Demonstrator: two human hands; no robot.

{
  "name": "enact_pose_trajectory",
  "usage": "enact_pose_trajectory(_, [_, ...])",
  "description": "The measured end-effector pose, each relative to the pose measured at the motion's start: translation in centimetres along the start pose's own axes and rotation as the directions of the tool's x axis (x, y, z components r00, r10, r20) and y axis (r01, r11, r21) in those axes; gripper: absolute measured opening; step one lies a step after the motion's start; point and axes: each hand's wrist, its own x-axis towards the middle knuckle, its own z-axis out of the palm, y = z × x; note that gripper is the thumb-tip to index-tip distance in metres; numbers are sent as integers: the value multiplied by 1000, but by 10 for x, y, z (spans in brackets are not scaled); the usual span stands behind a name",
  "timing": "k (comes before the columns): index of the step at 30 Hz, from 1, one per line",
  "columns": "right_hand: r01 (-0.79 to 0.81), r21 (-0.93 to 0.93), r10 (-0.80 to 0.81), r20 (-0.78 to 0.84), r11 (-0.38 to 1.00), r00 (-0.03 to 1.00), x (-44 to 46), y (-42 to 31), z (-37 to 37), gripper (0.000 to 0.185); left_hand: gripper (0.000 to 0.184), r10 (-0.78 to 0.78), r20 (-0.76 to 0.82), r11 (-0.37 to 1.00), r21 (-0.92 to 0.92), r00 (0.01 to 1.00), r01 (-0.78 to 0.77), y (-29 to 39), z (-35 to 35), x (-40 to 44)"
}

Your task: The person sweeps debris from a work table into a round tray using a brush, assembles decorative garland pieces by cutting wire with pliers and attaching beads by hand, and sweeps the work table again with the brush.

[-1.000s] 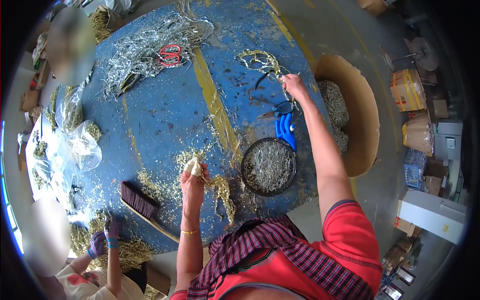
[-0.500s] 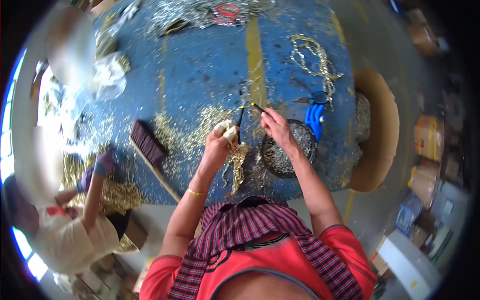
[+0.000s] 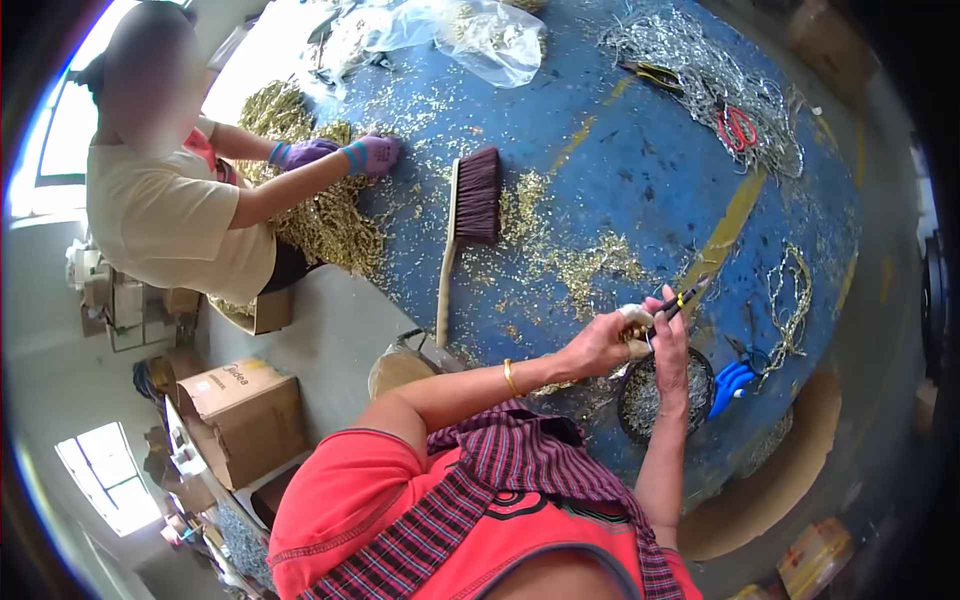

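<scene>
Pliers (image 3: 687, 296): slim, with black grips marked in bright yellow and a dark metal tip; they slanted above the worktop (image 3: 620, 140), towards its near edge, the tip pointing away from the person. Whether the tip was parted was too small to tell.
Right hand (image 3: 670, 335): its fingers were bent around the grips, pinching them, just beside the left hand.
Left hand (image 3: 595, 348): its fingers were drawn in together, pale covers (image 3: 634, 315) on some tips. A bit of gold showed among them; I could not tell whether they pinched it.
Black tray (image 3: 626, 412): round, filled with silvery clippings (image 3: 646, 400), it sat at the near edge, partly behind the right forearm.
Right edge: a blue glove (image 3: 731, 388) lay beyond the tray, with a loose gold-and-silver strand (image 3: 800, 290) farther along.
Far edge: red-handled scissors (image 3: 738, 130) rested on a tangled silver heap (image 3: 690, 55).
Left part: a dark-bristled brush (image 3: 476, 200) lay among gold scraps; past it, a co-worker's purple-gloved hands (image 3: 375, 156) were beside gold tinsel (image 3: 330, 225).
</scene>
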Motion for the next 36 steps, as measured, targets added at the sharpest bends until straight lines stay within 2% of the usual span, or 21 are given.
enact_pose_trajectory(1, [-31,100,30,10,994,999,4,1,5,59,34,72,-8,997,-3,997,-72,5,0,-1])
enact_pose_trajectory(4, [-146,514,205,-60,845,977,10,-6,5,57,31,10,-59,982,-187,998,-21,18,-6,-5])
enact_pose_trajectory(5, [-124,584,213,-86,803,973,14,5,-6,53,30,-81,-73,990,-120,994,72,5,-19,-4])
enact_pose_trajectory(6, [-104,589,239,-156,801,958,14,2,-11,51,31,-200,-50,969,-158,978,190,2,-36,-5])
enact_pose_trajectory(7, [-85,579,226,-177,811,958,15,4,-17,50,28,-256,-73,904,-372,964,212,14,-45,-9])
enact_pose_trajectory(8, [-64,568,208,-192,820,959,10,7,-23,49,23,-210,-204,874,-478,956,90,-1,-49,-8])
enact_pose_trajectory(9, [-60,443,187,-249,895,950,2,2,-21,47,22,-136,-220,885,-466,966,19,5,-55,-5])
enact_pose_trajectory(10, [-65,310,159,-290,949,944,-4,-7,-14,46,22,-86,-153,796,-605,984,-25,4,-63,-4])
enact_pose_trajectory(11, [-103,168,149,-289,980,946,-10,-19,-6,44,22,-70,-143,757,-652,987,-41,7,-66,-4])
enact_pose_trajectory(12, [-86,43,95,-255,995,962,-19,-23,1,44,23,-53,-138,716,-695,989,-59,12,-67,-4])
enact_pose_trajectory(13, [6,-128,-35,-229,992,973,-27,-28,8,46,23,-58,-126,690,-722,990,-52,15,-66,-3])
enact_pose_trajectory(14, [98,-293,-156,-181,951,971,-34,-32,14,49,23,-65,-114,662,-748,991,-43,18,-64,-2])
enact_pose_trajectory(16, [207,-496,-318,-151,843,936,-41,-46,24,52,24,-66,-97,637,-770,993,-33,23,-59,-1])
enact_pose_trajectory(20, [327,-728,-577,-115,603,809,-42,-51,30,54,26,-12,-67,668,-743,998,-42,21,-53,-1])
enact_pose_trajectory(25, [289,-797,-602,-115,531,790,-44,-50,29,58,25,-12,-77,694,-718,997,-47,20,-50,-3])
enact_pose_trajectory(33, [275,-802,-598,-123,529,792,-44,-46,27,58,22,43,-145,765,-632,988,-126,13,-45,-3])
enact_pose_trajectory(36, [269,-798,-585,-127,540,801,-44,-44,28,57,22,15,-141,767,-633,990,-102,17,-45,-5])
